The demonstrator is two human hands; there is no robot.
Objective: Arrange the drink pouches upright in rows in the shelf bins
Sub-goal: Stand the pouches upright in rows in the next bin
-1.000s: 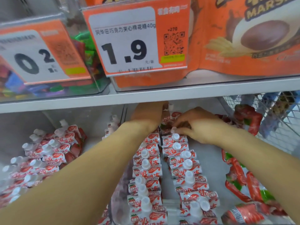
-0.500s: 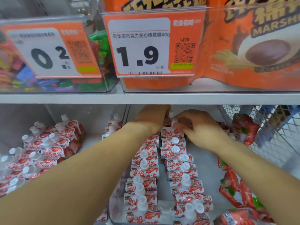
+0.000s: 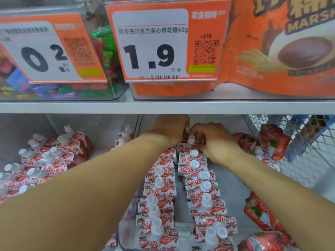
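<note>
Shop shelving fills the view, with a white shelf board (image 3: 72, 107) crossing it and two clear tubs on top: the left one holds mixed bright candies (image 3: 101, 51) behind a price tag reading 0.2 (image 3: 43, 49), the right one holds an orange marshmallow bag (image 3: 282, 51) behind a tag reading 1.9 (image 3: 154, 46). Below, at the left edge, a clear bin (image 3: 23, 127) holds a loose heap of strawberry drink pouches (image 3: 54, 160) with white caps, too jumbled to count. In the middle bin (image 3: 232, 187) two rows of pouches (image 3: 195, 178) stand upright, running front to back. Both forearms reach over them to the back edge. The left hand (image 3: 172, 129) has its fingers hidden behind the rows, so their grip cannot be told. The right hand (image 3: 215, 142) curls its fingers around a pouch at the back of the right row. Red pouches (image 3: 261, 220) lie loose along the right wall, beside a wire basket (image 3: 308, 160).
</note>
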